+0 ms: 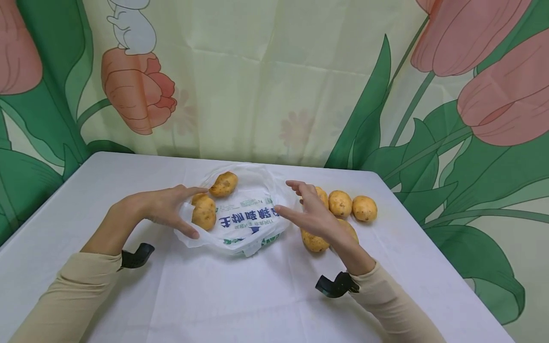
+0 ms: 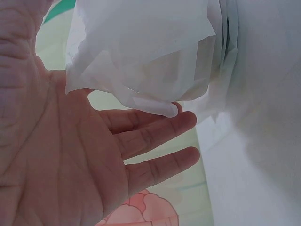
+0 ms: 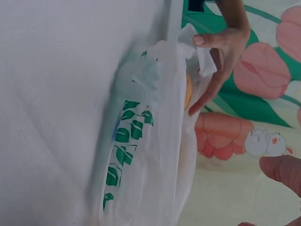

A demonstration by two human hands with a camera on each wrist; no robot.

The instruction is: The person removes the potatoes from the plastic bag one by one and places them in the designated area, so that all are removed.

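Note:
A white plastic bag (image 1: 253, 242) with blue and green print lies spread on the table, its mouth wide. Inside it on the left are two potatoes, one farther back (image 1: 224, 185) and one nearer (image 1: 204, 213). My left hand (image 1: 165, 208) is at the bag's left rim, thumb and fingers spread apart. In the left wrist view, the bag's edge (image 2: 146, 52) hangs against that hand's extended fingers. Over the bag's right side hovers my right hand (image 1: 315, 215), thumb and fingers apart, holding nothing. The right wrist view shows the bag's leaf-printed side (image 3: 123, 155).
Several loose potatoes (image 1: 340, 204) sit on the table right of the bag, some partly hidden behind my right hand and wrist. A white cloth covers the table (image 1: 223, 300). Behind it hangs a curtain (image 1: 274, 95) printed with tulips.

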